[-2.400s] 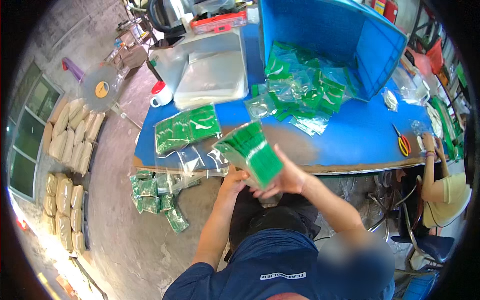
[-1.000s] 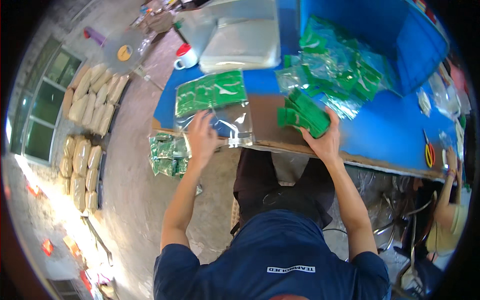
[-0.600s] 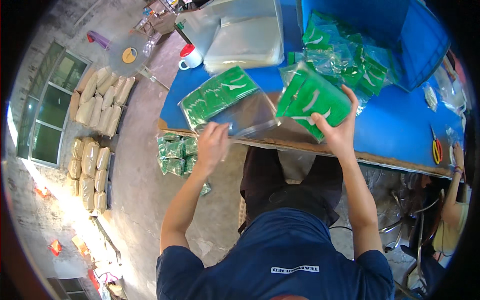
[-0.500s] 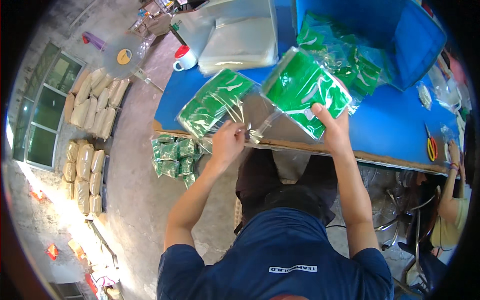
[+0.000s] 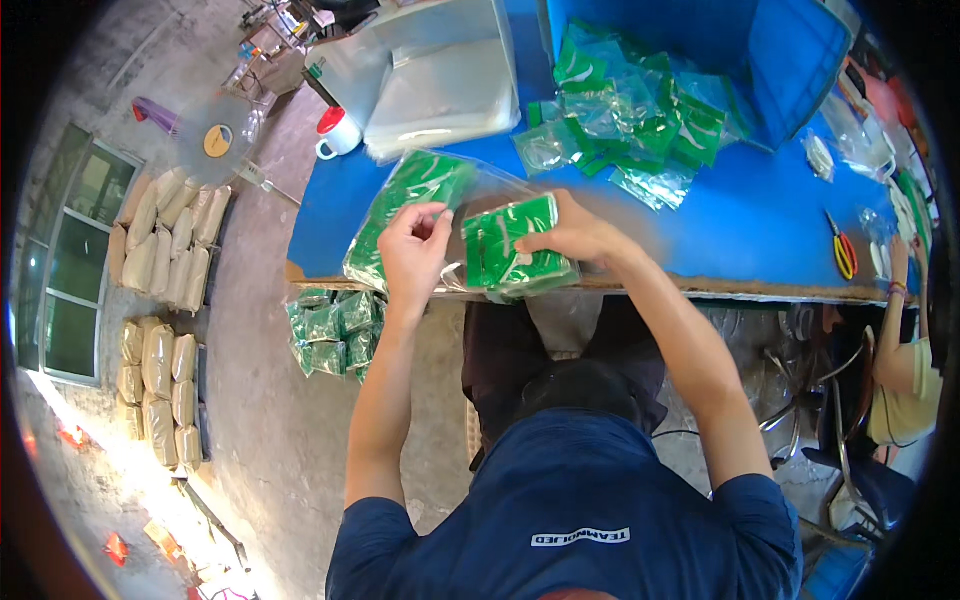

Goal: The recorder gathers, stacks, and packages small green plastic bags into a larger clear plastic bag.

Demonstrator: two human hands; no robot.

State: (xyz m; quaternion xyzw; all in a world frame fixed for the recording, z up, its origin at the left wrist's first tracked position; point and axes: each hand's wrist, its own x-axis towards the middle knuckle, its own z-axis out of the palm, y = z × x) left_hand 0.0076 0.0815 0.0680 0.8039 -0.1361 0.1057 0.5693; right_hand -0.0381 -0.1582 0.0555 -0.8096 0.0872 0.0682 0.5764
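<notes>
Green, glossy rectangular packets (image 5: 500, 230) tight in right fingers (image 5: 541, 241), crinkled clear bag (image 5: 490, 182) between pinched left fingers (image 5: 424, 212).

Held green packets (image 5: 492, 240): glossy plastic film. Blue crate (image 5: 800, 75): smooth plastic. Floor (image 5: 285, 440): matt concrete.

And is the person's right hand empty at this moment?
No, the right hand grips a stack of green packets.

left hand (image 5: 414, 252) raised, fingers curled toward thumb, right hand (image 5: 572, 236) gripping, thumb uppermost, forearms (image 5: 384, 410) reaching forward
</notes>
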